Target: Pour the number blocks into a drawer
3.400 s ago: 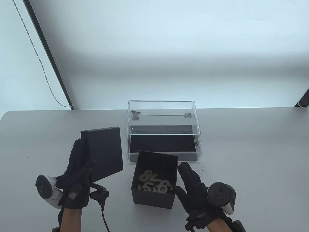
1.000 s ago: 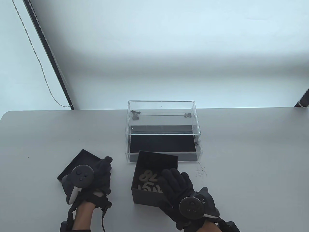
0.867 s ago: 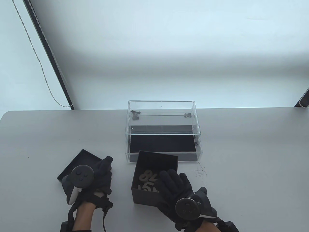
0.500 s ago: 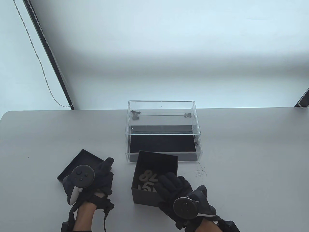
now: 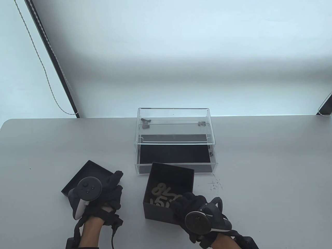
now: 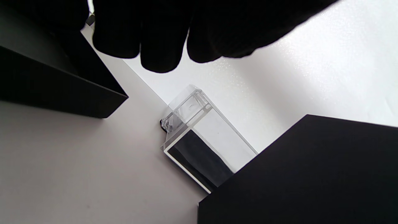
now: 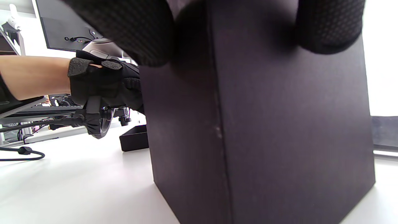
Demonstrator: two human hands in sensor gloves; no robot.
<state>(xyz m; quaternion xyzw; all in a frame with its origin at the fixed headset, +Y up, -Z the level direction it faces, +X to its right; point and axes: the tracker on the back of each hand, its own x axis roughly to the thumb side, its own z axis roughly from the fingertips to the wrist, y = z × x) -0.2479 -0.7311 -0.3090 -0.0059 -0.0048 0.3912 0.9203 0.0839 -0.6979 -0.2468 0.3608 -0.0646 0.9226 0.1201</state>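
Right hand (image 5: 193,207) gripping box (image 5: 170,192) corner

gloved fingers (image 7: 329,28) gripping black box (image 7: 279,124) — left hand (image 7: 105,84) behind

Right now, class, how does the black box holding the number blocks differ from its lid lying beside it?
The black box is tall and deep; the lid is shallow. The box holds pale number blocks; no blocks show in the lid's visible part. The right hand grips the box's near right corner, while the left hand lies over the lid. Both are black, square, open side up on the table.
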